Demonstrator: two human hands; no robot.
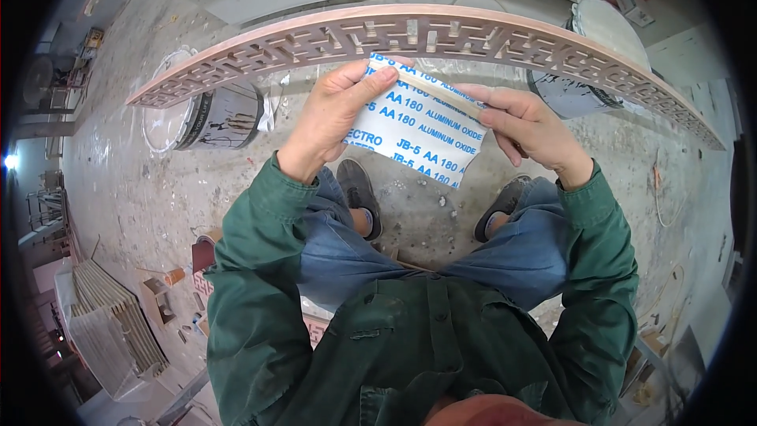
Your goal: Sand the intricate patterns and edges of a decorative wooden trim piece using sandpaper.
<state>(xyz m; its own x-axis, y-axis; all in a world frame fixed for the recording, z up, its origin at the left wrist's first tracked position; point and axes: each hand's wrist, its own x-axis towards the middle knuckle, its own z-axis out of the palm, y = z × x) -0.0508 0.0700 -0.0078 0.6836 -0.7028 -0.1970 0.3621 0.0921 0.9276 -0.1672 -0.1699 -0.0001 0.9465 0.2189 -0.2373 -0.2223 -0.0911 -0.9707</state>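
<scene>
Between my hands I hold a sheet of sandpaper (pixel 418 130), its white backing with blue print facing up. A narrow beige strip (pixel 436 88) runs along its upper part; I cannot tell whether it is a fold or a thin slat. My left hand (pixel 341 106) grips the upper left corner, thumb on top. At the right end, my right hand (pixel 535 122) pinches the sheet between thumb and fingers. Just beyond both hands lies a long wooden fretwork panel (pixel 430 12), pinkish brown with cut-out geometric openings.
A paint-marked bucket (pixel 225 118) stands under the panel's left part, and another bucket (pixel 579 95) under its right. My shoes (pixel 359 193) rest on the stained concrete floor (pixel 418 229). A plastic-wrapped stack of boards (pixel 110 319) is at lower left. A cord (pixel 662 197) lies at right.
</scene>
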